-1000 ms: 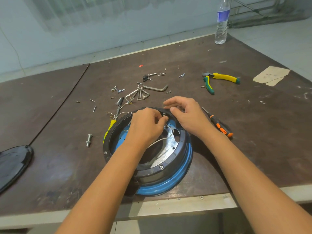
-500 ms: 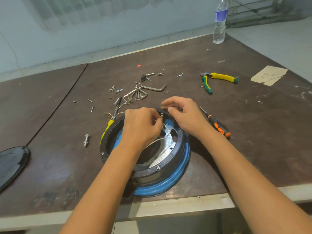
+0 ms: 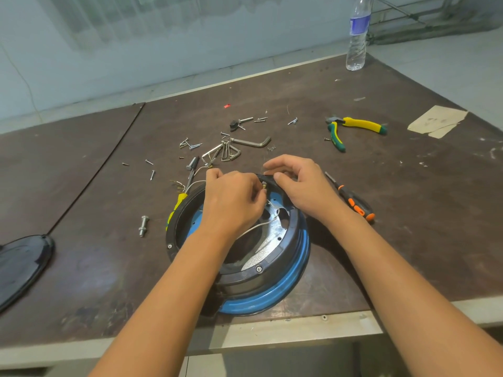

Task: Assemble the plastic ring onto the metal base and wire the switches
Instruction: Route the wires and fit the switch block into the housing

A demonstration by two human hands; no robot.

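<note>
**Both hands at the far rim of the ring**

The black plastic ring (image 3: 285, 257) sits on the blue metal base (image 3: 288, 289), and the pair lies near the front edge of the tabletop (image 3: 408, 240), its open face turned up and tipped slightly toward the left; being round, it has no clear long axis. Screws show on the ring's near and left rim.

The left hand (image 3: 234, 202) reaches over the ring's opening, fingers curled and pressed together at the far rim, pinching something small there (what exactly is too small to tell). A white wire (image 3: 261, 224) runs from under that hand down across the shiny inner plate. The right hand (image 3: 302, 183) rests on the far right of the ring, thumb and forefinger closed on the rim's edge just beside the left fingertips, the other fingers loosely arched.

Beyond the ring lie loose screws (image 3: 190, 145) and hex keys (image 3: 231, 151); pliers (image 3: 351, 129) lie farther right of those. A screwdriver (image 3: 351, 198) lies just right of the ring, a bolt (image 3: 143, 225) to its left, and a bottle (image 3: 358, 34) stands far beyond it.

Against half a second ago, the hands hold much the same grip at the same spot on the rim; the ring and base have not shifted on the tabletop.
</note>
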